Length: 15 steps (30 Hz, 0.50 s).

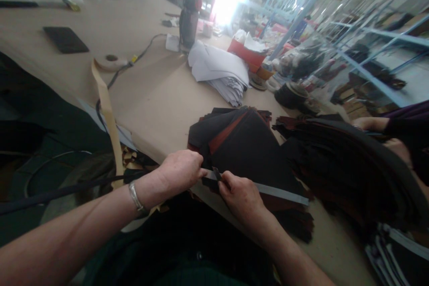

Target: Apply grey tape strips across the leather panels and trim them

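My left hand [182, 170], with a metal bracelet at its wrist, is closed, its fingertips pinching the near part of a light grey strip [283, 193]. The strip lies along the lower edge of a black fabric piece [250, 147] and runs off to the right. Close beside it, my right hand [243, 194] is closed around a small dark, flat object [217, 173] whose tip pokes out by the strip; its kind cannot be made out. Under the black piece, more black and reddish-brown pieces [231, 132] are stacked in a fan.
To the right, another person's hands [398, 149] are at a large dark fabric pile [338, 156]. Behind lie white sheets [219, 67], a dark bottle [189, 20] and tape rolls [273, 84]. A tan tape roll [110, 61] trails over the table edge. Grey-edged pieces [395, 254] sit lower right.
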Each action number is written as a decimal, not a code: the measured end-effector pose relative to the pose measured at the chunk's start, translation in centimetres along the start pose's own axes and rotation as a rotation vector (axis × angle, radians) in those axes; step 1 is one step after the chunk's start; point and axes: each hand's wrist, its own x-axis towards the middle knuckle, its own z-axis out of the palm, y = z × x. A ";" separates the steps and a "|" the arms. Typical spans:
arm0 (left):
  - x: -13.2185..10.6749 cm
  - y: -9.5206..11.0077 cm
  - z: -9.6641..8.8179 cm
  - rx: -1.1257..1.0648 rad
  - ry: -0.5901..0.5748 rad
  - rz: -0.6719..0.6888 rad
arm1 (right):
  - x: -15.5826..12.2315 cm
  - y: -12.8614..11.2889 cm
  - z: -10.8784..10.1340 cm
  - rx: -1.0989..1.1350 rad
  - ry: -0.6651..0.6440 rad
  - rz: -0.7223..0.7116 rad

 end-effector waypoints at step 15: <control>-2.4 4.6 0.3 -0.670 0.122 0.263 | 1.0 -0.2 1.9 0.068 0.006 -0.166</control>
